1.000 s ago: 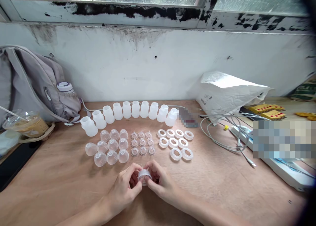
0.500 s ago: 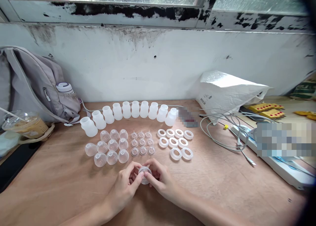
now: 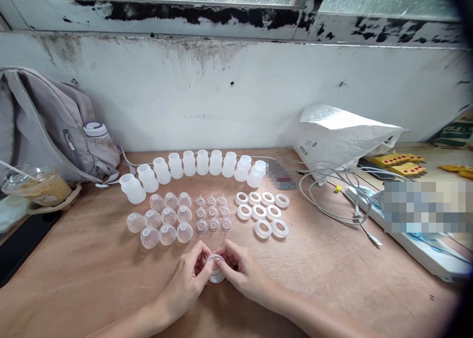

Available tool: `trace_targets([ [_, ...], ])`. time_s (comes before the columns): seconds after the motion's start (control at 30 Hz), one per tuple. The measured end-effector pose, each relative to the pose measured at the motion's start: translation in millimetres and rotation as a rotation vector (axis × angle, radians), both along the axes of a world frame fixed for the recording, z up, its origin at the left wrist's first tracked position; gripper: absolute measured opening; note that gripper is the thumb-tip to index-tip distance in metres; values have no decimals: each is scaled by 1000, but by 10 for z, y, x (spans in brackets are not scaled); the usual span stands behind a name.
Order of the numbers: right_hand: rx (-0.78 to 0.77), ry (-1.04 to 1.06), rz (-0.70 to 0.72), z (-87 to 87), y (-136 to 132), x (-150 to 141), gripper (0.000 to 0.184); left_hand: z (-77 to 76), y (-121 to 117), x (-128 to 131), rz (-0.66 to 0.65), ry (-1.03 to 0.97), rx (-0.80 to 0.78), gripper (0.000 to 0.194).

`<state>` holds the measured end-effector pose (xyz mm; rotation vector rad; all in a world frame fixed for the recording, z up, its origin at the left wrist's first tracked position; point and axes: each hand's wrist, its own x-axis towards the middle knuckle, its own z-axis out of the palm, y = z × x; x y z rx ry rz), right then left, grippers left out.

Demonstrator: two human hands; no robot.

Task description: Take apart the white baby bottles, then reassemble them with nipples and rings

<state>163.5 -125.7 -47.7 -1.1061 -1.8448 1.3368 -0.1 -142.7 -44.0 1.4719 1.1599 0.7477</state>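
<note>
A small translucent bottle ring with a clear nipple in it [image 3: 217,276] is pinched between both hands, tilted, near the table's front. My left hand [image 3: 192,269] grips its left side with thumb and fingers. My right hand [image 3: 238,266] closes on the right side, thumb across the top. Just beyond lie several clear silicone nipples [image 3: 213,224] in rows. Loose white bottle rings [image 3: 262,229] are grouped to their right, and clear domed caps [image 3: 168,234] to their left. Frosted white small bottles [image 3: 202,162] stand in a curved row behind.
At left are a grey backpack [image 3: 55,121], an iced drink cup [image 3: 40,185] and a black phone [image 3: 27,247]. A white bag [image 3: 343,136], tangled cables [image 3: 332,215] and a power strip [image 3: 414,244] occupy the right. A wall with a window rises behind the table [image 3: 111,288].
The ring and nipple have tilted between my fingers, showing more of their near side lower down. Both hands stay in nearly the same place; the laid-out parts have not moved.
</note>
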Motion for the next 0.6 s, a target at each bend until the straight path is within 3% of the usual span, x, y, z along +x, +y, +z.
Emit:
trace_targets([
  [0.6,35,-5,13,-68,2,-7,14,37,0,6,25,110,90,15],
])
